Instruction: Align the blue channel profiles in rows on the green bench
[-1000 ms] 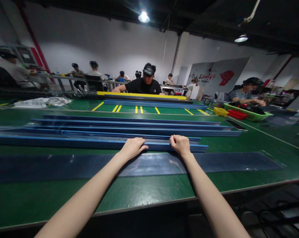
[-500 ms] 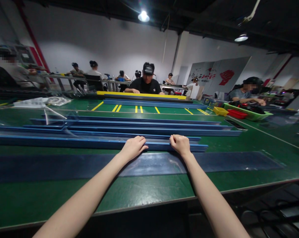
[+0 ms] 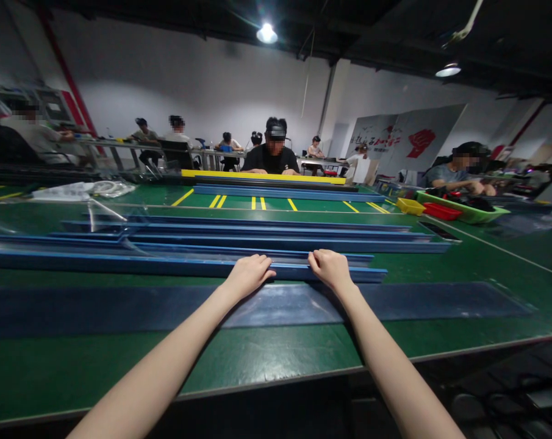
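Note:
A long blue U-shaped channel [image 3: 166,264] lies across the green table in front of me. My left hand [image 3: 249,274] is closed over its near wall, thumb on the side toward me. A short way to the right, my right hand [image 3: 330,268] curls its fingers over the same wall. Below both wrists a flat bluish strip with a shiny, clear plastic look [image 3: 408,302] stretches along the table. Just beyond the held channel lie several more blue channels [image 3: 303,242], parallel to it.
Clear plastic film [image 3: 115,213] rests over the channels at left. Yellow [image 3: 410,206], red [image 3: 441,211] and green [image 3: 486,213] bins stand at right, near a dark flat object [image 3: 438,231]. Across the table, a person [image 3: 272,155] sits behind a yellow bar [image 3: 261,177].
My right hand has shifted slightly left, and the gap between my hands is a little smaller. Both stay on the channel. The view has moved slightly.

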### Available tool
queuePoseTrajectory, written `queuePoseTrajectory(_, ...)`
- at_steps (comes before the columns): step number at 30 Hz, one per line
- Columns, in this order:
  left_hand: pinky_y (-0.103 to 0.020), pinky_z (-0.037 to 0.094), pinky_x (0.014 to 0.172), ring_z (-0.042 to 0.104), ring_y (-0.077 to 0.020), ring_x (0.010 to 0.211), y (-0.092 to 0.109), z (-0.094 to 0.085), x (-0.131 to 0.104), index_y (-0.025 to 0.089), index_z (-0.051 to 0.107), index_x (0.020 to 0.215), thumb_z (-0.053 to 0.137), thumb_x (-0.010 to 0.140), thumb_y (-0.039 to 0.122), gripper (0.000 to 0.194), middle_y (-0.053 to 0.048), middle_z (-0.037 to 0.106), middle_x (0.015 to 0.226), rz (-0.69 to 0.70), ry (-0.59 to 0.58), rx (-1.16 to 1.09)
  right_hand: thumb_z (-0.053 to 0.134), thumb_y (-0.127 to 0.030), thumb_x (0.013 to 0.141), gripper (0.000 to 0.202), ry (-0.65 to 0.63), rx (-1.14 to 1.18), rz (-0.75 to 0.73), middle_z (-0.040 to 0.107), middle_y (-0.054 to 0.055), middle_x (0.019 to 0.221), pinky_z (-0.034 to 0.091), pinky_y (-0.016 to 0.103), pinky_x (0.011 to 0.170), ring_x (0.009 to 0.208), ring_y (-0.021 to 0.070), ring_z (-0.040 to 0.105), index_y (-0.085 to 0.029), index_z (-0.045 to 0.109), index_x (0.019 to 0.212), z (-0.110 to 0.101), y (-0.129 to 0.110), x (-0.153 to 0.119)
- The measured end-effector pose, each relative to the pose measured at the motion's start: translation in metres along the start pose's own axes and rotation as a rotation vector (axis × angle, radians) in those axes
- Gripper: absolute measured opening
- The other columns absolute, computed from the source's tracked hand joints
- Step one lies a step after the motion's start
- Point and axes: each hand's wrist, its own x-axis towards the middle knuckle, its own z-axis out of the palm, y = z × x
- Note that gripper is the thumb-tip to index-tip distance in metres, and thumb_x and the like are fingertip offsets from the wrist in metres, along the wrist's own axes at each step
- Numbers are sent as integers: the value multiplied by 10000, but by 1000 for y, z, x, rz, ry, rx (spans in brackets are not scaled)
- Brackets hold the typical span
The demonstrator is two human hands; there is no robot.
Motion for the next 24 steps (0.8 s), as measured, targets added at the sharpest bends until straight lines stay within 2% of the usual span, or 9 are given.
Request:
queuePoseTrajectory(6, -266, 422, 684, 564, -181, 825, -1, 2, 1, 161, 528, 858, 461, 847, 345, 197, -43, 595, 861, 2, 7, -32, 330, -318, 853, 386, -62, 56, -18, 664, 40, 694, 223, 233, 487, 611, 119, 577, -192, 630, 646, -3, -35, 12)
queuePoseTrajectory(12, -266, 413, 697, 563, -181, 826, -3, -1, 1, 158, 518, 837, 516, 815, 352, 195, -45, 591, 867, -6, 12, -70, 316, -299, 859, 401, -60, 90, 22, 677, 53, 713, 281, 233, 497, 626, 146, 607, -191, 649, 664, 1, -61, 19)
queuePoseTrajectory(18, -287, 393, 702, 563, -201, 846, -8, -8, -3, 161, 526, 834, 511, 812, 385, 226, -56, 603, 860, -38, -11, -19, 320, -269, 851, 382, -41, 88, -42, 675, 75, 707, 311, 236, 513, 595, 145, 603, -166, 644, 675, 8, -60, 20)
queuePoseTrajectory(24, -286, 375, 699, 561, -194, 825, -16, -14, -9, 161, 529, 826, 522, 800, 407, 248, -44, 609, 854, -66, -1, 33, 315, -262, 849, 381, -12, 81, -103, 671, 59, 683, 275, 246, 503, 580, 140, 594, -167, 626, 649, 9, -54, 19)
